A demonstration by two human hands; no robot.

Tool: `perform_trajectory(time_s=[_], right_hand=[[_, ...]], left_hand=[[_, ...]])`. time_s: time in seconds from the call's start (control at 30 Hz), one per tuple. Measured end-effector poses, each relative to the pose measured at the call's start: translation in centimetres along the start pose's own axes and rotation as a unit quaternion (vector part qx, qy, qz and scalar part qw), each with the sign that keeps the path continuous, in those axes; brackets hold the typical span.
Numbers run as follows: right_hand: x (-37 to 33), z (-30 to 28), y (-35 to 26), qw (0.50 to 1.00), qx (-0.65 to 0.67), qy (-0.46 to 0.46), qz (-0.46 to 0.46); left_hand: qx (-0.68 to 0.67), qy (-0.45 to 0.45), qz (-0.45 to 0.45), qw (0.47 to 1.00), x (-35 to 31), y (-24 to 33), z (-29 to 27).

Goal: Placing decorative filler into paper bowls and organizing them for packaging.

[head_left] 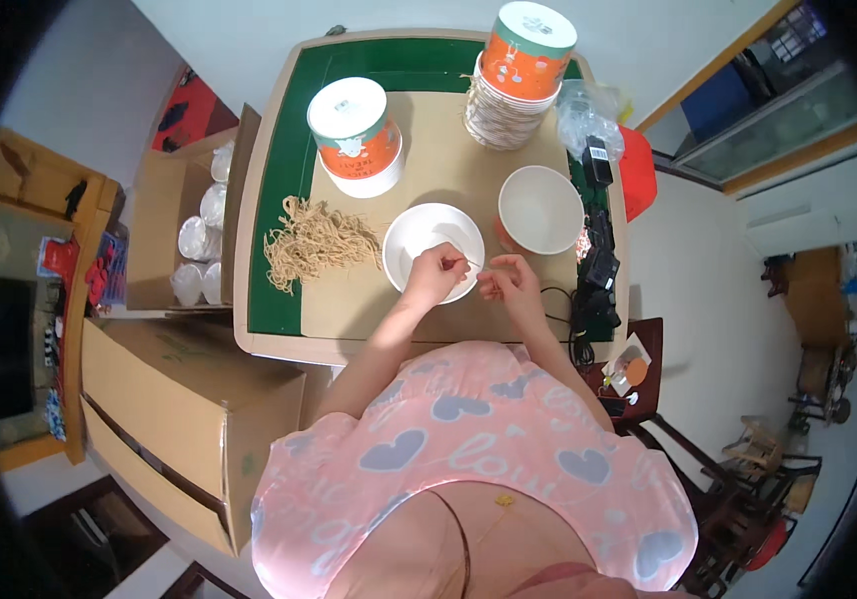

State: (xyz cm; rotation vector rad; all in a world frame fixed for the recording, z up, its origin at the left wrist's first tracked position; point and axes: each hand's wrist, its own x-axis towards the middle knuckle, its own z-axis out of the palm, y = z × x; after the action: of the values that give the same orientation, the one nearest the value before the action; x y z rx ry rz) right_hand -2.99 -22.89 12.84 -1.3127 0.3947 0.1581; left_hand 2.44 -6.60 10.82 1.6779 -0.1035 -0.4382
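Observation:
Over the near rim of a round white paper bucket [415,232], my left hand [435,275] pinches a thin strand of twine [473,263]. The strand stretches toward my right hand [513,287], whose fingertips are drawn together at its other end, just right of the bucket. What lies deep between the fingers is too small to make out. A loose heap of tan twine [319,245] lies to the left of the bucket. On the right stands another open paper bucket [540,210], white inside, with orange showing on its outer wall.
Behind the heap, an orange-and-green printed bucket [354,135] stands upside down. A taller stack [508,115] at the back has twine round it. Power adapters [598,270] and cables line the table's right edge. An open carton [184,230] with clear-wrapped items stands left.

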Motion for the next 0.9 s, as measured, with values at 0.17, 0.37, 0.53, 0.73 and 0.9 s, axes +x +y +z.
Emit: perform_trajectory(time_s=[0.17,0.37,0.53,0.73,0.9], right_hand=[[-1.0,2.2,-2.0,0.984,-0.124,-0.059,-0.112],[0.7,2.7,-0.7,0.92,-0.33,-0.015,-0.212],[0.3,3.6,-1.9,0.907,-0.375,-0.021,-0.188],[0.6,3.0,-1.1,0.939,-0.283,-0.013,-0.195],[1.1,1.5,0.0,0.958,-0.239,-0.003,-0.156]], left_hand=[[-0.02,-0.023,-0.003,1.0,-1.0,0.9,-0.1],[-0.015,0.011,0.021,1.0,-0.9,-1.0,0.8],[-0.084,0.036,0.011,0.996,-1.3,-0.2,0.9],[-0.262,0.044,-0.087,0.96,-0.9,-0.2,1.1],[-0.323,-0.073,-0.157,0.931,-1.2,0.4,0.1]])
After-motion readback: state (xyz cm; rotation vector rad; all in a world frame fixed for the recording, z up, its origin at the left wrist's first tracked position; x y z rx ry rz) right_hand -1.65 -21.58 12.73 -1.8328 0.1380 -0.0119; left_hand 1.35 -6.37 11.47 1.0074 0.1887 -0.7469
